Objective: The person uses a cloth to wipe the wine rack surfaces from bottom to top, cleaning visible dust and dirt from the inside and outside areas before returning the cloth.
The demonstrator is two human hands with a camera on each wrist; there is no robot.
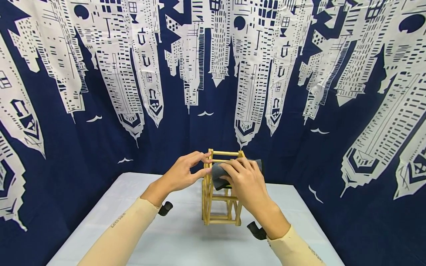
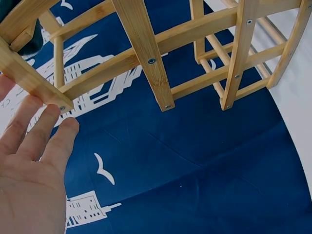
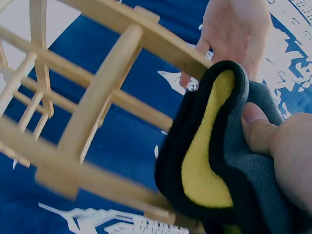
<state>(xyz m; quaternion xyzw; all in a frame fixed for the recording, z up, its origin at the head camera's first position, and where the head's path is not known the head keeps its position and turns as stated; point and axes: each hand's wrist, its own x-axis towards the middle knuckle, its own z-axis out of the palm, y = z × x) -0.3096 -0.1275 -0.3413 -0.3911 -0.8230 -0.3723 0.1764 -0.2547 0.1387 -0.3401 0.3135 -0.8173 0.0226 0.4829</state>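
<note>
A small wooden rack with round crossbars and slatted sides stands upright on the table. My right hand grips a folded cloth, grey outside, at the rack's upper part. In the right wrist view the cloth shows a yellow inner face and black edging, with my thumb pressed on its grey side. My left hand is at the rack's upper left side, its fingers extended. Seen from the left wrist, those fingertips lie close against the end of a wooden rail; contact is hard to tell.
The rack stands on a white table whose rounded back corners show. Behind and beside it hangs a dark blue curtain printed with white city buildings and birds. A black strap piece is at my left wrist, another at my right.
</note>
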